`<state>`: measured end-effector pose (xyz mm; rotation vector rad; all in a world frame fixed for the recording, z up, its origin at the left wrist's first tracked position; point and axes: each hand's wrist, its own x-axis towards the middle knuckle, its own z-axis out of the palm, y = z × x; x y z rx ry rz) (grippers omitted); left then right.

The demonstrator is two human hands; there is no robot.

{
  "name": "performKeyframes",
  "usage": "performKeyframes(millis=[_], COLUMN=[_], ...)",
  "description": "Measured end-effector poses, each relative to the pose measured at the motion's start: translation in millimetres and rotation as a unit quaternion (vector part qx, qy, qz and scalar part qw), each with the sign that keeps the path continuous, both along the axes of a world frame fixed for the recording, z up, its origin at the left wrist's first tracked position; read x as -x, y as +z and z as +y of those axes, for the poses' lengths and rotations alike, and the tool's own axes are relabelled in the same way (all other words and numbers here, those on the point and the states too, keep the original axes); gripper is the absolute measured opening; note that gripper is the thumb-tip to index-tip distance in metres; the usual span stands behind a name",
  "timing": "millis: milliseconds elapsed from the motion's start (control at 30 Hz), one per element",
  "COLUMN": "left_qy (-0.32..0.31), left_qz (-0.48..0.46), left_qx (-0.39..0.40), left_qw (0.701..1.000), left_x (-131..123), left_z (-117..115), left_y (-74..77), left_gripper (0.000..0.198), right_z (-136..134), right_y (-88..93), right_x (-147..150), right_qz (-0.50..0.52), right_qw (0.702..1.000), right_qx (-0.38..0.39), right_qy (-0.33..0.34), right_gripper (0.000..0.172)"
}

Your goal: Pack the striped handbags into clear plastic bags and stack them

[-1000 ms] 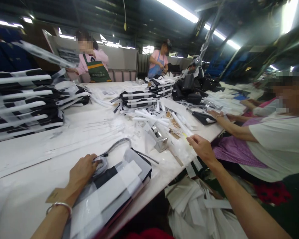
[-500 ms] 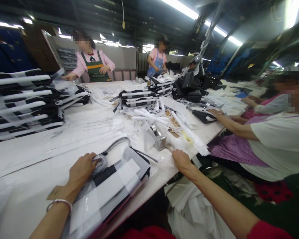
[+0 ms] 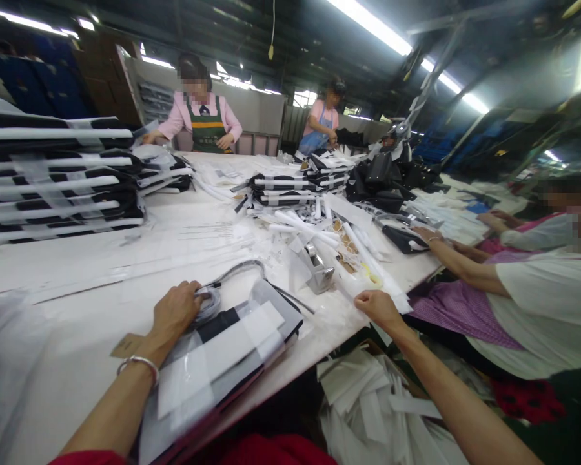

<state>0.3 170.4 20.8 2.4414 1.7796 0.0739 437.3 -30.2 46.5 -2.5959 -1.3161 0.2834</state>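
A flat handbag (image 3: 252,342) with white and grey wrapping sheets taped over it lies at the table's front edge. My left hand (image 3: 177,314) is closed over its plastic-wrapped handle (image 3: 209,303) at the bag's left side. A dark strap loops up behind the bag onto the table. Just beyond stands a metal tape dispenser (image 3: 319,274). To its right, my right hand (image 3: 378,309) is closed in a pinch, apparently on a strip of clear tape from the dispenser; the strip is faint and hard to see.
Stacks of wrapped bags stand at left (image 3: 62,181) and mid-table (image 3: 290,187). White tubes and strips (image 3: 310,226) lie beyond the dispenser. A box of white strips (image 3: 368,400) sits below the edge. A person (image 3: 532,284) works close on the right; others stand across the table.
My right hand has moved right, away from the dispenser, still pinched. My left hand stays on the wrapped handle. The view has turned slightly left.
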Motion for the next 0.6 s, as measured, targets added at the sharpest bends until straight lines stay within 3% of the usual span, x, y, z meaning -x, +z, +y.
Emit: performKeyframes(millis=[133, 233, 300, 333, 433, 500, 600], left_qy=[0.006, 0.000, -0.013, -0.017, -0.025, -0.056, -0.176], left_qz=[-0.008, -0.006, -0.007, -0.014, -0.113, -0.244, -0.436], left_qx=[0.002, 0.012, 0.024, 0.022, -0.027, -0.019, 0.178], left_qw=[1.000, 1.000, 1.000, 1.000, 0.993, 0.968, 0.865], left_x=[1.1, 2.4, 2.6, 2.0, -3.7, -11.7, -29.7], left_z=[-0.9, 1.3, 2.9, 2.5, -10.2, -31.5, -74.1], left_y=[-1.0, -2.7, -0.2, 3.7, 31.4, 61.1, 103.2], left_gripper=[0.037, 0.038, 0.039, 0.043, 0.062, 0.055, 0.043], right_z=[0.7, 1.7, 1.3, 1.1, 2.6, 5.0, 9.4], right_y=[1.2, 8.5, 19.2, 25.8, 46.0, 55.8, 62.3], right_x=[-1.2, 15.0, 36.5, 50.2, 97.1, 128.3, 167.3], right_qz=[0.145, 0.248, 0.363, 0.433, 0.600, 0.638, 0.679], right_qw=[0.985, 0.959, 0.914, 0.877, 0.760, 0.734, 0.709], right_qx=[-0.080, -0.130, -0.179, -0.206, -0.247, -0.232, -0.182], right_qy=[-0.038, -0.039, -0.021, -0.009, 0.013, 0.027, 0.065], right_gripper=[0.021, 0.026, 0.028, 0.029, 0.032, 0.032, 0.033])
